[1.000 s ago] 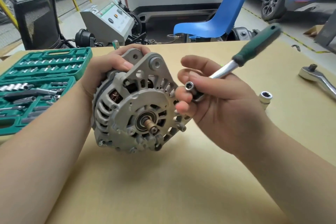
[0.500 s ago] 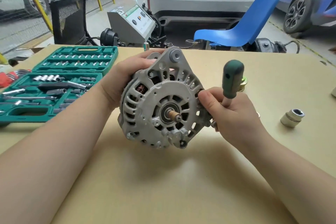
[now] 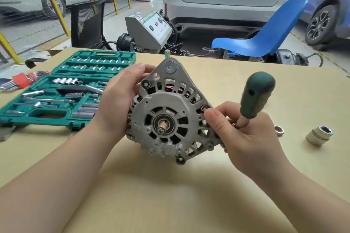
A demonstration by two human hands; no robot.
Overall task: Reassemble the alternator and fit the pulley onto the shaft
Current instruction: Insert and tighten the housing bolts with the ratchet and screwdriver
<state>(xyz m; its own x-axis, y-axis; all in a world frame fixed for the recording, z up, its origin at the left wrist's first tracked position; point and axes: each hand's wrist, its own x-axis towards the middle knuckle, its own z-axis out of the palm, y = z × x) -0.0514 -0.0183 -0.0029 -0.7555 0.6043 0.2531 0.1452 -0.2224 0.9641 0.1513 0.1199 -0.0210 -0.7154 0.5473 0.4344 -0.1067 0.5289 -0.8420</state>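
One alternator [image 3: 170,113] stands on edge at the middle of the table [image 3: 170,195], its bare shaft [image 3: 163,126] facing the camera. The left hand [image 3: 115,104] grips its nine o'clock side. At three o'clock the right hand [image 3: 244,134] clasps one green-handled driver [image 3: 255,96], thumb against the housing. Farther toward three o'clock lie one ring [image 3: 279,130] and one socket [image 3: 320,135]. One open tool case [image 3: 62,91] sits at ten o'clock.

Alternator [image 3: 166,113] housing: matt grey cast metal, coppery shaft [image 3: 163,126]. Driver handle [image 3: 255,94] above the right fingers: dark green matt plastic. Tabletop [image 3: 170,195]: matt cardboard.
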